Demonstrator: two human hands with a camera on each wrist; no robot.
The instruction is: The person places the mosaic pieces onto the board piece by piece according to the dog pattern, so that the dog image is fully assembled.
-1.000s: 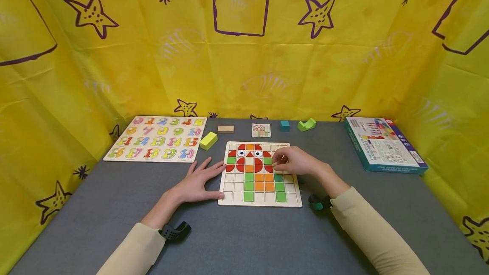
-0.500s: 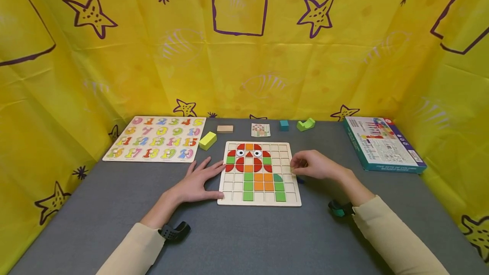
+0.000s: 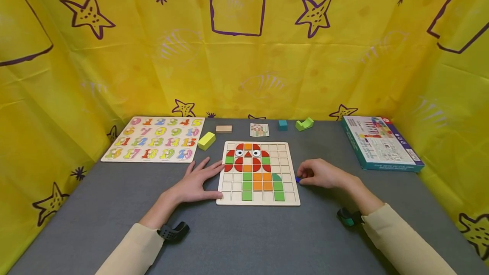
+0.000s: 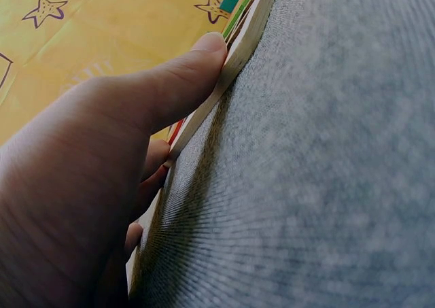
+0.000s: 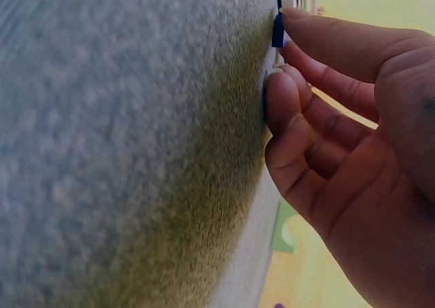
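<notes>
Resting flat on the grey counter (image 3: 244,241), left hand (image 3: 196,183), fingers straight and spread, tips pressed against the left edge of the mosaic board (image 3: 257,200); wrist view shows the thumb (image 4: 183,83) lying along that edge. Grip there wide, holding nothing.

Curling just off the board's right edge, right hand (image 3: 322,174), fingertips down on the counter. Pinching, or at least touching, a small blue piece (image 3: 297,179) at the tips; wrist view shows the blue piece (image 5: 277,30) under the forefinger, other fingers folded against the cloth. Grip narrow, closed round that blue piece.

Sitting between the two grips, the board with its owl pattern: red and orange tiles and two eyes up top, green and orange squares below, one dark green quarter-round nearest the right grip.

Lying beyond the left grip, number puzzle (image 3: 154,139) and yellow block (image 3: 206,140). Further back: wood block (image 3: 223,129), card (image 3: 259,130), teal cube (image 3: 282,124), green piece (image 3: 304,124). Well off to the right of the right grip, box (image 3: 380,143).
</notes>
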